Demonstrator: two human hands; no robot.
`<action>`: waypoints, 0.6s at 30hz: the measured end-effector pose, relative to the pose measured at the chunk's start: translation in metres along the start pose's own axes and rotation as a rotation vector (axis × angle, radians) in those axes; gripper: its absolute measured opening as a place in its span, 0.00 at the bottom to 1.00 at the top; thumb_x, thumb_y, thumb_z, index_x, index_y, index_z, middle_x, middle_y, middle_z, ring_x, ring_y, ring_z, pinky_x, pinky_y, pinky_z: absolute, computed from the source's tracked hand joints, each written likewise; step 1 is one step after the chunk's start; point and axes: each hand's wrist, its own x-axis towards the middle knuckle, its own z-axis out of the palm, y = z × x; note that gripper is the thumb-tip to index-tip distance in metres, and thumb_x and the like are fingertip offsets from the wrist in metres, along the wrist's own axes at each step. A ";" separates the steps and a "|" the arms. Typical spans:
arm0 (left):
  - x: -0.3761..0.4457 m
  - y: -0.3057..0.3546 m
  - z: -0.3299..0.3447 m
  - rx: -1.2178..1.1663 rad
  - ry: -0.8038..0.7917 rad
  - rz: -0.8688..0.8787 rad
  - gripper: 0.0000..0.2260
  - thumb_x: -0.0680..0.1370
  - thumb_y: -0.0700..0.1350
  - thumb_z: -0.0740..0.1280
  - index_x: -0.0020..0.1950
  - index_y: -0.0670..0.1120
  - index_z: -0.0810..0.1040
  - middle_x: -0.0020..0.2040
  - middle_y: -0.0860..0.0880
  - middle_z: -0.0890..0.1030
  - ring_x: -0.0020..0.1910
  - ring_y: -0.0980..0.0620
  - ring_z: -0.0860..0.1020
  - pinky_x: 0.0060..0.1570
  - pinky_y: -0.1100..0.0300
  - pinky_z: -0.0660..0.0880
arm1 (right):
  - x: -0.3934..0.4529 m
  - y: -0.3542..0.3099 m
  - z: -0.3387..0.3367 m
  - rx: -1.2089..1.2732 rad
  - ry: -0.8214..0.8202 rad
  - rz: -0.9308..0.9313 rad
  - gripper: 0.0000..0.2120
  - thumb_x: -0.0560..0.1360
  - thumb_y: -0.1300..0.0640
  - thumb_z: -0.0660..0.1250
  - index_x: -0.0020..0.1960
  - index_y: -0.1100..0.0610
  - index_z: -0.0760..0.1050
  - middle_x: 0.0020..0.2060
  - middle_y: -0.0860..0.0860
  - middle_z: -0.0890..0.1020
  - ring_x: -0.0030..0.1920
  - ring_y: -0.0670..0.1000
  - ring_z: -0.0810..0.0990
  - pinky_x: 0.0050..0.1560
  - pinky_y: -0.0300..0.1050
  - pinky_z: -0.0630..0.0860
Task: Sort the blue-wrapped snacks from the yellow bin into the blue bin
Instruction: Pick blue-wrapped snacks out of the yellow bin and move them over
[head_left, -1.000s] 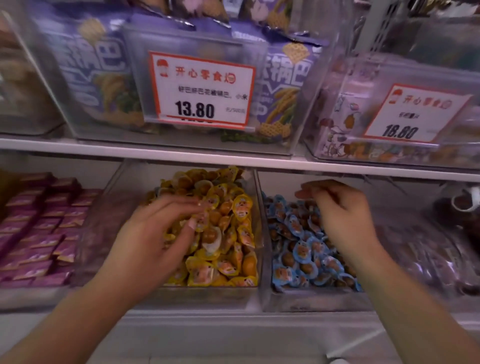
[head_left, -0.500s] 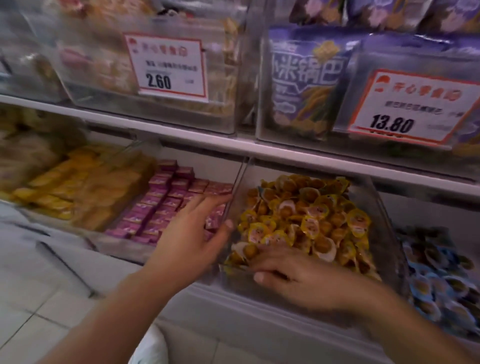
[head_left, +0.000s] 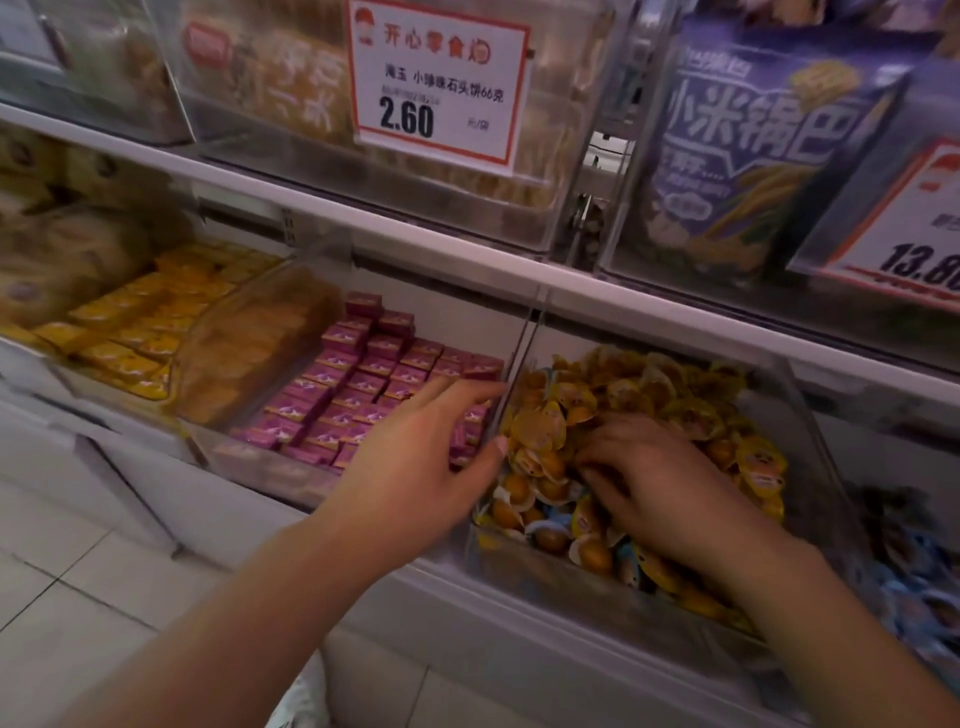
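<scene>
The yellow bin (head_left: 545, 587) is a clear box heaped with yellow-wrapped snacks (head_left: 670, 410). A few blue-wrapped snacks (head_left: 558, 519) show low in the pile near its front wall. My right hand (head_left: 660, 483) lies in this pile with its fingers curled down among the wrappers. The fingertips are buried, so I cannot see whether they hold one. My left hand (head_left: 421, 467) straddles the bin's left wall, with straight fingers over the pink boxes and the thumb against the wall. The blue bin (head_left: 914, 577), with blue-wrapped snacks, is cut off at the right edge.
Pink boxes (head_left: 363, 384) fill the bin left of the yellow bin, and yellow packets (head_left: 135, 332) lie further left. The upper shelf holds clear bins with price tags (head_left: 436, 88) and purple bags (head_left: 748, 150). Tiled floor (head_left: 67, 582) shows at lower left.
The view has swung left. My right hand left the blue bin and dug into the yellow pile. My left hand moved off the pile onto the bin's left wall.
</scene>
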 end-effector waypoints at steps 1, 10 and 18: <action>0.000 0.001 0.001 0.001 0.000 -0.001 0.21 0.75 0.62 0.60 0.68 0.61 0.70 0.61 0.63 0.74 0.58 0.64 0.73 0.49 0.71 0.67 | -0.003 -0.004 -0.002 0.002 0.005 -0.021 0.10 0.76 0.51 0.64 0.53 0.47 0.82 0.50 0.43 0.81 0.56 0.48 0.75 0.59 0.51 0.73; -0.001 0.008 0.008 -0.043 0.065 -0.044 0.16 0.77 0.51 0.66 0.65 0.57 0.72 0.60 0.60 0.78 0.56 0.61 0.77 0.51 0.61 0.74 | 0.001 -0.014 0.014 -0.129 -0.384 0.022 0.36 0.68 0.27 0.62 0.73 0.39 0.63 0.69 0.44 0.68 0.70 0.52 0.62 0.66 0.52 0.62; 0.000 0.009 0.010 -0.061 0.079 -0.050 0.15 0.76 0.52 0.66 0.63 0.58 0.72 0.58 0.62 0.78 0.55 0.64 0.75 0.49 0.65 0.73 | 0.009 -0.015 0.015 -0.037 -0.449 0.063 0.30 0.66 0.27 0.64 0.65 0.39 0.72 0.56 0.43 0.79 0.56 0.50 0.78 0.49 0.45 0.76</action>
